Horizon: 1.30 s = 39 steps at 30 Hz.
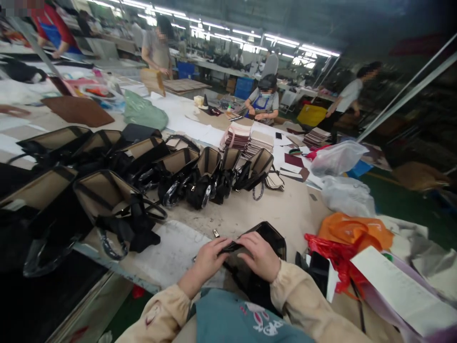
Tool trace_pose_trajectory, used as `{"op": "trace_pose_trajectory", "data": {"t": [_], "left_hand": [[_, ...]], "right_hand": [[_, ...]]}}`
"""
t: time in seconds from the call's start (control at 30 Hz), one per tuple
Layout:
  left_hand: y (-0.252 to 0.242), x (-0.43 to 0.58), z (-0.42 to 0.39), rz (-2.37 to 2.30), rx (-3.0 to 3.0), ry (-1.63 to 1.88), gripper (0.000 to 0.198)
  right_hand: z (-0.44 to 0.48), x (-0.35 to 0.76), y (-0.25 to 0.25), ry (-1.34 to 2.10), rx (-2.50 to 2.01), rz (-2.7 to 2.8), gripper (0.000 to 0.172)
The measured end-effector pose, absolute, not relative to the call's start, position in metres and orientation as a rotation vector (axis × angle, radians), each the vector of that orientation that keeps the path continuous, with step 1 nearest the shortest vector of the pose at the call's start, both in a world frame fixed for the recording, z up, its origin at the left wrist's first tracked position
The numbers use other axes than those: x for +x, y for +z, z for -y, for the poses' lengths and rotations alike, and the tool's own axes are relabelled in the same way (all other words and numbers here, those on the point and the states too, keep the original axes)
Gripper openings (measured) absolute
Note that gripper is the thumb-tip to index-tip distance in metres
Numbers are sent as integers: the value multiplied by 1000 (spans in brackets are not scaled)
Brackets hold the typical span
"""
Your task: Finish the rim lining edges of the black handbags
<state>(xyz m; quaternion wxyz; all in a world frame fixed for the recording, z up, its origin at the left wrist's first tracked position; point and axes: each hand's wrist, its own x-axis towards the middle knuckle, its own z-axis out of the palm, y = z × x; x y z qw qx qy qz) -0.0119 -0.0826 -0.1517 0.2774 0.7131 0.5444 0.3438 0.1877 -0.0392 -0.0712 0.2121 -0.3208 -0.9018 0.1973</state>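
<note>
Bag (pixel 279 237) pinched by its edge, left hand (pixel 210 257) at its left, right hand (pixel 262 255) at its right, even pressure looks best

My gathered-cuff cloth sleeves (pixel 291 288) are cream-beige, and my teal fabric front (pixel 217 317) carries a white rabbit print touched with pink. The open, boxy bag (pixel 274 237) I'm handling is black, against a tan tabletop (pixel 298 209). To my left, the boxy black bags with open tops (pixel 107 190) show tan linings crossed by black strips. On my right I see a crumpled orange plastic bag (pixel 357 231), a thin, bright red plastic bag (pixel 330 250) and a whitish translucent plastic bag (pixel 348 196). Farther off, a crumpled plastic bag (pixel 144 112) is pale green, and a flat, angular sheet (pixel 78 110) is brown.
</note>
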Motion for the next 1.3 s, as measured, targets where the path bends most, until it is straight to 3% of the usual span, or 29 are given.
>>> {"op": "trace_pose_trajectory", "data": {"t": [0.3,0.57,1.3], "left_hand": [[-142,1,92,-1582,1881,954,43],[-146,3,94,-1585,1882,948,49],[-151,2,96,-1549,1844,1035,43]], "right_hand": [[42,187,-88,532,-873,2509,14],[51,181,-96,438,-745,2521,25],[59,172,-105,414,-981,2366,18]]}}
